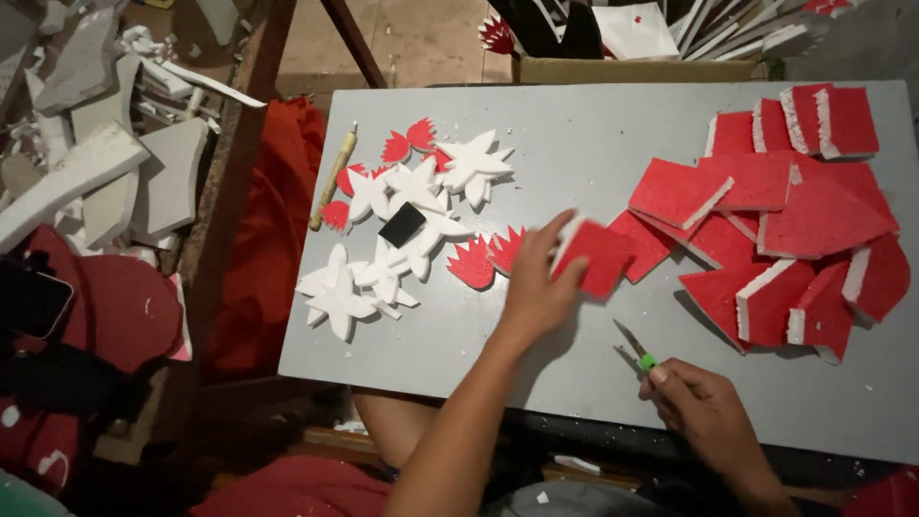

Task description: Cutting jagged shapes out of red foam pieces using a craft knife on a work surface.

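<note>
Left hand [536, 287] gripping flat red foam piece [595, 257]; right hand [694, 397] clenched around knife [634, 347], blade up-left.

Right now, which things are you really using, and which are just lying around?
In use:
left hand holding a red foam piece
right hand holding a small knife
pile of red foam pieces
grey board

Lying about:
white foam stars
red cut-out shapes
black block
wooden stick
foam scraps

White foam stars [402, 230] (one black square [401, 224] atop), a wooden stick [332, 179], scrap foam [105, 163].
</note>
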